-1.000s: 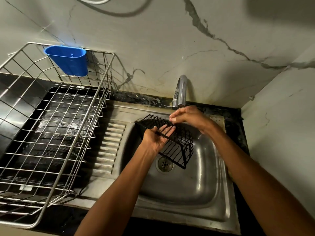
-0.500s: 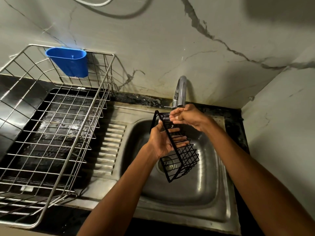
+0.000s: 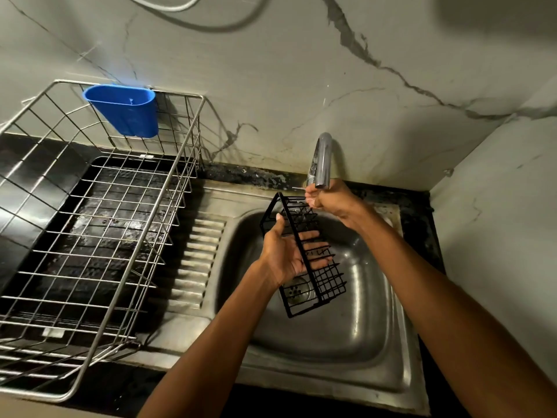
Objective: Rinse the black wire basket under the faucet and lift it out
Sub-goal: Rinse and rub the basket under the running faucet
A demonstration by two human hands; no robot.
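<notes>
- Black wire basket [image 3: 313,267] held in the air above the steel sink [image 3: 346,342], tipped steeply on end, top end up near the faucet [image 3: 322,158], lower end hanging over the drain [image 3: 297,289].
- Left hand [image 3: 286,254] palm up against the basket's near long side, thumb raised along the left edge, fingers straight and reaching in between the wires; supporting rather than wrapping.
- Right hand [image 3: 330,200] at the basket's upper end, directly below the faucet spout, fingers curled; fingertips appear to pinch the top wire, though the exact contact is small and hard to make out.
- Hands apart from each other, one at the top end of the basket, one along its middle, basket spanning between them.
- Water flow from the spout not clearly visible; cannot tell whether running.
- Both forearms reaching in from the lower edge of view, crossing over the sink's front rim.
- Ribbed draining surface [image 3: 196,260] just left of the sink bowl.
- Large steel wire dish rack [image 3: 99,236] further left, standing on a dark counter, well apart from the black basket.
- Blue plastic holder [image 3: 126,111] hung on the far rim of the rack, against the marbled wall [image 3: 301,70].
</notes>
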